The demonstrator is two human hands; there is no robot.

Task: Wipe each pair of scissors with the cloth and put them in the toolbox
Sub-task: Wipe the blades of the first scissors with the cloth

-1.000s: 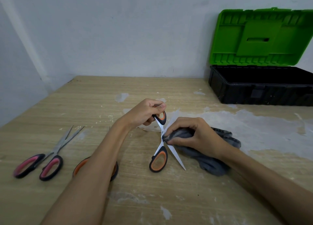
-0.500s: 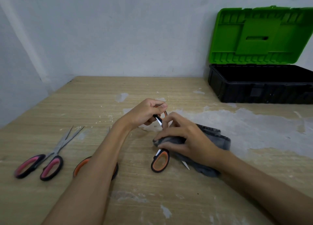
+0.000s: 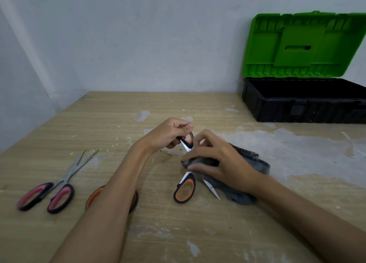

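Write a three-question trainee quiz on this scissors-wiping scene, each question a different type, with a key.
1. True or false: the toolbox lid is open.
2. Multiple choice: the left hand grips which part of the orange-handled scissors? A) a blade tip B) the upper handle loop C) the lower handle loop
3. Fill in: the right hand holds the grey ____ around the blades.

Key: 1 true. 2 B. 3 cloth. For review: the pink-handled scissors lie on the table at left, and another orange-handled pair is partly hidden by the left forearm.

Left hand (image 3: pixel 168 135) curled (right hand (image 3: pixel 221 161) too).
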